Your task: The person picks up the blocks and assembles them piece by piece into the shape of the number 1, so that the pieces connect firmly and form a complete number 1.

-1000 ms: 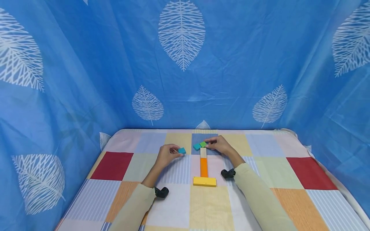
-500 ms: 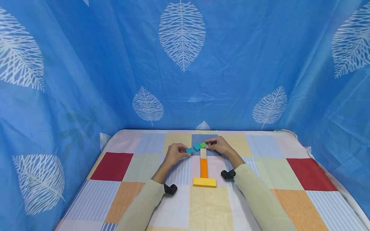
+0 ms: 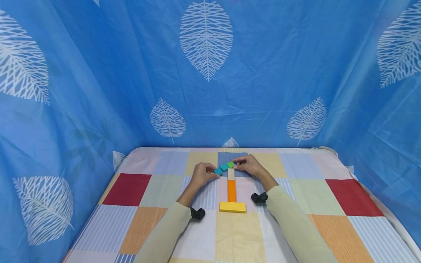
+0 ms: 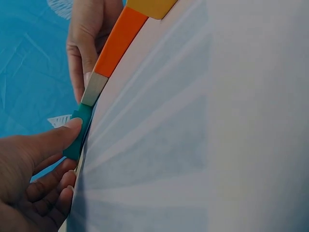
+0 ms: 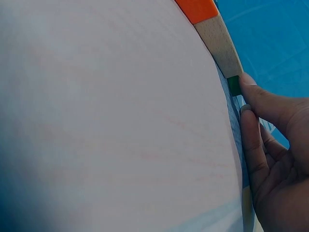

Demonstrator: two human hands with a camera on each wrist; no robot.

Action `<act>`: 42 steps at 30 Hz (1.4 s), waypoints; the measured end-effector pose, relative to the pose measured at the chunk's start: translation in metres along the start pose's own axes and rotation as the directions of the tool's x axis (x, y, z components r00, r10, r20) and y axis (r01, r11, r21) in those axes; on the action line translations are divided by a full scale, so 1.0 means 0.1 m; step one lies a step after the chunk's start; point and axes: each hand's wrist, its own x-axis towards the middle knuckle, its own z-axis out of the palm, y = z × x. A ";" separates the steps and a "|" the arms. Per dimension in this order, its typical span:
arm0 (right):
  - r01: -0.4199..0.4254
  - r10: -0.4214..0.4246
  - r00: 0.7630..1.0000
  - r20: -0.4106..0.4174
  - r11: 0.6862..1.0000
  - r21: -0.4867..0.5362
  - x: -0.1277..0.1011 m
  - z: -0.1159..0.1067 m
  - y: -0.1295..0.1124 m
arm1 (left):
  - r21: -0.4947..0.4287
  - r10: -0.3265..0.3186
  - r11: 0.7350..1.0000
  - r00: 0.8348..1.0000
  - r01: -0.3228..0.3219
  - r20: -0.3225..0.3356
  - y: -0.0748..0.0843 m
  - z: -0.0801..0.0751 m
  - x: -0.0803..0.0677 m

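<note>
My left hand [image 3: 201, 174] pinches a small blue-teal block [image 3: 217, 171] between thumb and fingers; in the left wrist view the thumb lies on the teal block [image 4: 76, 145]. That block stands against a second teal block [image 3: 224, 167], which adjoins a bright green block [image 3: 231, 164], the three forming a slanted row. On the right end of the row, my right hand [image 3: 250, 165] holds the green block; the right wrist view has thumb and fingertip at the green block [image 5: 234, 86]. Just below the green one lies a natural-wood block [image 3: 231, 174].
An orange block [image 3: 231, 191] continues down from the wooden one to a wide yellow block [image 3: 232, 207] laid crosswise. All lie on a patchwork cloth [image 3: 161, 190]. Blue leaf-print curtains [image 3: 256, 73] enclose the back and sides. A black wrist camera [image 3: 197, 213] sits on each wrist.
My left hand has moved right with its teal block, closing the gap to the middle teal block. My right hand has stayed at the green block.
</note>
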 end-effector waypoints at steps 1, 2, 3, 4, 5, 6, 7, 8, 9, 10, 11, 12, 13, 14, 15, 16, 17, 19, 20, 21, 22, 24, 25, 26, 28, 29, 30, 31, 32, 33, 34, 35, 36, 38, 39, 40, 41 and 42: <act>-0.001 0.001 1.000 -0.001 1.000 0.002 0.00 0.00 0.00 | -0.001 -0.005 1.000 1.000 0.005 -0.001 0.00 0.00 0.00; -0.002 0.002 1.000 -0.003 1.000 0.003 0.00 0.00 0.00 | -0.001 -0.010 1.000 1.000 0.010 -0.001 0.00 0.01 0.00; -0.003 0.003 1.000 -0.004 1.000 0.003 -0.01 0.00 0.00 | -0.002 -0.017 1.000 1.000 0.017 0.001 0.01 0.01 0.00; -0.003 0.003 1.000 -0.004 1.000 0.003 -0.01 0.00 0.00 | -0.001 -0.023 1.000 1.000 0.023 0.003 0.01 0.01 0.00; -0.002 0.002 1.000 -0.003 1.000 0.003 -0.01 0.01 0.00 | 0.001 -0.027 1.000 1.000 0.027 0.007 0.02 0.01 0.00; 0.000 0.000 1.000 -0.002 1.000 0.002 -0.01 0.01 -0.01 | 0.004 -0.034 0.999 0.999 0.034 0.013 0.02 0.01 0.00; 0.000 0.000 1.000 -0.001 1.000 0.000 -0.01 0.01 -0.01 | 0.009 -0.037 0.999 0.999 0.037 0.019 0.02 0.01 0.00; 0.000 0.000 1.000 0.001 1.000 -0.003 -0.01 0.01 -0.01 | 0.017 -0.040 0.999 0.999 0.040 0.027 0.02 0.00 -0.01; -0.002 0.002 1.000 0.002 1.000 -0.004 -0.01 0.01 -0.01 | 0.023 -0.043 0.999 0.998 0.043 0.035 0.02 0.00 -0.01; -0.004 0.004 1.000 0.003 1.000 -0.004 -0.01 0.01 -0.02 | 0.028 -0.047 0.999 0.998 0.046 0.043 0.02 -0.01 -0.02; -0.006 0.006 1.000 0.004 1.000 -0.006 -0.01 0.01 -0.02 | 0.034 -0.046 0.998 0.998 0.045 0.050 0.02 -0.02 -0.02; -0.009 0.009 1.000 0.003 1.000 -0.008 -0.01 0.01 -0.03 | 0.037 -0.046 0.998 0.997 0.044 0.055 0.02 -0.02 -0.03; -0.011 0.011 1.000 0.002 1.000 -0.008 -0.01 0.01 -0.03 | 0.037 -0.041 0.999 0.998 0.039 0.057 0.02 -0.03 -0.03; -0.013 0.013 1.000 0.001 1.000 -0.009 -0.01 0.01 -0.03 | 0.037 -0.033 0.999 0.998 0.031 0.058 0.01 -0.04 -0.03; -0.009 0.009 1.000 0.001 1.000 -0.013 -0.01 0.00 -0.03 | 0.033 -0.025 0.999 0.998 0.024 0.057 0.01 -0.04 -0.03; -0.009 0.009 1.000 -0.001 1.000 -0.011 -0.01 0.00 -0.04 | 0.029 -0.017 0.999 0.998 0.016 0.055 0.01 -0.05 -0.03; -0.009 0.009 1.000 -0.001 1.000 -0.010 -0.01 0.00 -0.04 | 0.028 -0.008 1.000 0.999 0.007 0.052 0.00 -0.05 -0.03; -0.007 0.007 1.000 -0.001 1.000 -0.008 -0.01 0.00 -0.04 | 0.019 -0.005 1.000 0.999 0.004 0.047 0.00 -0.05 -0.03; -0.007 0.007 1.000 0.000 1.000 -0.008 -0.01 0.01 -0.04 | 0.018 -0.008 1.000 0.999 0.007 0.044 0.00 -0.04 -0.03; -0.006 0.006 1.000 0.002 1.000 -0.008 0.00 0.01 -0.03 | 0.018 -0.016 1.000 0.999 0.015 0.040 0.00 -0.04 -0.03; -0.008 0.008 1.000 0.002 1.000 -0.005 0.00 0.01 -0.03 | 0.020 -0.023 1.000 0.999 0.023 0.036 -0.01 -0.03 -0.03; -0.004 0.004 1.000 0.003 1.000 -0.008 0.00 0.02 -0.02 | 0.026 -0.039 0.999 0.999 0.038 0.026 -0.01 -0.02 -0.03; -0.001 0.001 1.000 0.004 1.000 -0.010 0.00 0.02 -0.02 | 0.031 -0.045 0.999 0.999 0.044 0.021 -0.01 -0.01 -0.03; 0.000 0.000 1.000 0.003 1.000 -0.008 0.00 0.02 -0.02 | 0.034 -0.047 0.998 0.999 0.046 0.017 -0.02 0.00 -0.03; 0.001 -0.001 1.000 0.002 1.000 -0.011 0.00 0.02 -0.02 | 0.038 -0.047 0.998 0.999 0.046 0.012 -0.02 0.00 -0.02; 0.000 0.000 1.000 0.000 1.000 -0.013 -0.01 0.02 -0.03 | 0.038 -0.047 0.998 0.999 0.047 0.012 -0.02 0.00 -0.02; -0.002 0.002 1.000 0.000 1.000 -0.017 -0.01 0.01 -0.03 | 0.035 -0.048 0.998 0.999 0.047 0.012 -0.02 0.01 -0.01; -0.004 0.004 1.000 0.000 1.000 -0.019 -0.01 0.01 -0.03 | 0.033 -0.047 0.998 0.999 0.046 0.012 -0.02 0.01 -0.01; -0.007 0.007 1.000 0.000 1.000 -0.019 -0.01 0.01 -0.03 | 0.032 -0.047 0.998 0.999 0.046 0.013 -0.02 0.01 0.00; -0.009 0.009 1.000 0.000 1.000 -0.022 -0.01 0.00 -0.04 | 0.031 -0.051 0.998 0.999 0.050 0.015 -0.01 0.01 0.00; -0.013 0.013 1.000 0.000 1.000 -0.022 -0.01 0.00 -0.03 | 0.030 -0.050 0.998 0.999 0.049 0.016 -0.01 0.01 0.00; -0.014 0.014 1.000 0.000 1.000 -0.021 -0.01 0.00 -0.03 | 0.031 -0.052 0.998 0.998 0.052 0.017 -0.01 0.02 0.00; -0.015 0.015 1.000 0.001 1.000 -0.019 -0.01 0.00 -0.03 | 0.032 -0.055 0.998 0.998 0.054 0.018 0.00 0.02 0.00; -0.017 0.017 1.000 0.001 1.000 -0.012 -0.01 0.00 -0.03 | 0.034 -0.054 0.998 0.998 0.053 0.020 0.01 0.02 0.00; -0.017 0.017 1.000 0.001 1.000 -0.012 -0.01 0.00 -0.03 | 0.033 -0.053 0.998 0.998 0.053 0.020 0.01 0.02 0.00; -0.017 0.017 1.000 0.001 1.000 -0.011 -0.01 0.00 -0.03 | 0.033 -0.049 0.998 0.999 0.049 0.019 0.01 0.03 0.00; -0.016 0.016 1.000 0.002 1.000 -0.010 -0.01 0.00 -0.03 | 0.032 -0.049 0.998 0.999 0.048 0.018 0.01 0.03 0.00; -0.015 0.015 1.000 0.001 1.000 -0.010 -0.01 0.00 -0.03 | 0.030 -0.047 0.998 0.999 0.046 0.017 0.02 0.03 0.01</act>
